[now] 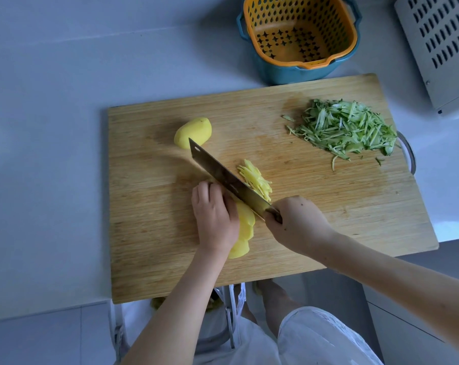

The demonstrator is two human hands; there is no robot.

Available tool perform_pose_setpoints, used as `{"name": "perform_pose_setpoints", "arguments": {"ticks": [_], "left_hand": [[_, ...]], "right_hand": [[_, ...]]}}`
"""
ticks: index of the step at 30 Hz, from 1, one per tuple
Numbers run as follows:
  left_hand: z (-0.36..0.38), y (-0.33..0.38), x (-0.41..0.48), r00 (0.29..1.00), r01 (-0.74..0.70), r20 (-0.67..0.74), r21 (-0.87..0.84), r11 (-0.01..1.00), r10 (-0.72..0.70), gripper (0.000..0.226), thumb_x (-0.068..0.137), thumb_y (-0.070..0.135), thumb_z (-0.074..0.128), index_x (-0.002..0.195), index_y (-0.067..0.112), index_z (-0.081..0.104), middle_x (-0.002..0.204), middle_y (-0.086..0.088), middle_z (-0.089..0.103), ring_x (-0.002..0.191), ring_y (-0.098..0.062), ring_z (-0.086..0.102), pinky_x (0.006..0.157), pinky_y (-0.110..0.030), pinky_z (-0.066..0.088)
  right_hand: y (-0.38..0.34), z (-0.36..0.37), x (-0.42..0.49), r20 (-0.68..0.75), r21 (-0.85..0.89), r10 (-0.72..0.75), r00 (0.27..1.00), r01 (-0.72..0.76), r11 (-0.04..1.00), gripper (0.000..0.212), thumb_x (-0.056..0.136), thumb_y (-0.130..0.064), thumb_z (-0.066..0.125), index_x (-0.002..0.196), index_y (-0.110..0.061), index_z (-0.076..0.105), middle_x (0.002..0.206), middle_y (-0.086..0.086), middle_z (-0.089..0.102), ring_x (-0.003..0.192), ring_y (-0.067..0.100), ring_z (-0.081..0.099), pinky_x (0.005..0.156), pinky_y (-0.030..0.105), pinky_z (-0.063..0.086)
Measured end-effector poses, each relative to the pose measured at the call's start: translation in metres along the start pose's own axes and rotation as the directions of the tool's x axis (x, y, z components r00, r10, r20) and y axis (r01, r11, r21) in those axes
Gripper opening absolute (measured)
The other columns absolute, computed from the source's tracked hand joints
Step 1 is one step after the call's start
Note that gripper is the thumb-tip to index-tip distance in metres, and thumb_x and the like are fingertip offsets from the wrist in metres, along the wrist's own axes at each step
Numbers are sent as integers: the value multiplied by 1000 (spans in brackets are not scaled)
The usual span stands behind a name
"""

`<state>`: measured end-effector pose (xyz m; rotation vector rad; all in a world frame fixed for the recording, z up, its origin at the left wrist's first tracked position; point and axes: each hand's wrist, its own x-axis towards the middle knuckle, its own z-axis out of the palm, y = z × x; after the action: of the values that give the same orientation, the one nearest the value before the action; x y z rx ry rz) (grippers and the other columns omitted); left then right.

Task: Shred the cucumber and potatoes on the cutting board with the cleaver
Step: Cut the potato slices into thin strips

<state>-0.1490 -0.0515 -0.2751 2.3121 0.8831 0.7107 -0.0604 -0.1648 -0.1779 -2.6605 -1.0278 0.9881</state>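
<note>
A wooden cutting board (315, 233) lies on the pale counter. My right hand (299, 222) grips the handle of the cleaver (223, 177), whose blade runs diagonally across the board's middle. My left hand (215, 217) presses with curled fingers on a row of fanned potato slices (245, 233), knuckles against the blade's side. Thin potato shreds (256, 180) lie on the blade's far side. A peeled potato piece (194, 131) sits behind the cleaver's tip. A heap of cucumber shreds (347, 130) covers the board's far right.
An orange strainer basket (299, 30) inside a blue bowl (275, 75) stands behind the board. A grey slotted appliance (439, 48) is at the far right. The board overhangs the counter's front edge, above a metal stool (231, 312) and my legs.
</note>
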Motion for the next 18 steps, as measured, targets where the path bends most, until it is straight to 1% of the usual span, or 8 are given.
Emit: {"name": "perform_pose_setpoints", "arguments": {"ticks": [2,6,9,13,16,18], "left_hand": [[0,0,0,1000,3,-11,-9,1000,-3,12,87,8,44,81,3,54,89,-15,51,85,-23,43,83,-34,38],[2,-1,1,999,-10,-53,-7,1000,10,11,84,3,44,82,0,54,87,-17,51,81,-24,41,79,-28,32],[3,0,1,998,-13,-69,7,1000,13,9,82,1,45,81,0,54,84,-17,51,77,-27,43,77,-26,30],[3,0,3,998,-20,-63,6,1000,20,11,81,4,44,77,1,54,82,-17,52,76,-30,47,76,-27,32],[3,-1,4,998,-16,-61,3,1000,16,10,81,3,45,77,1,54,80,-15,52,75,-28,46,77,-24,31],[3,-2,4,998,-21,-61,2,1000,21,8,80,1,47,77,1,54,79,-15,52,75,-27,46,76,-25,33]], "right_hand": [[3,-4,-8,-21,27,11,1000,-11,1000,41,94,-23,42,55,-14,35,50,-1,37,44,15,31,41,24,22],[4,-14,-29,3,-120,8,1000,-7,993,41,95,-29,38,56,-18,33,52,-3,38,44,13,32,41,24,20],[1,-18,-34,28,-205,-2,1000,7,979,39,96,-30,35,58,-19,33,55,-4,38,45,12,32,41,23,21],[-2,-20,-35,39,-221,-14,999,22,975,39,96,-30,34,58,-19,33,57,-4,38,45,12,32,41,23,21],[-3,-23,-39,60,-228,-11,998,24,973,39,95,-29,33,58,-18,32,56,-3,38,46,13,33,42,23,23],[-4,-24,-38,74,-229,-3,997,20,973,39,95,-29,32,58,-18,32,57,-3,39,46,13,34,43,23,25]]}}
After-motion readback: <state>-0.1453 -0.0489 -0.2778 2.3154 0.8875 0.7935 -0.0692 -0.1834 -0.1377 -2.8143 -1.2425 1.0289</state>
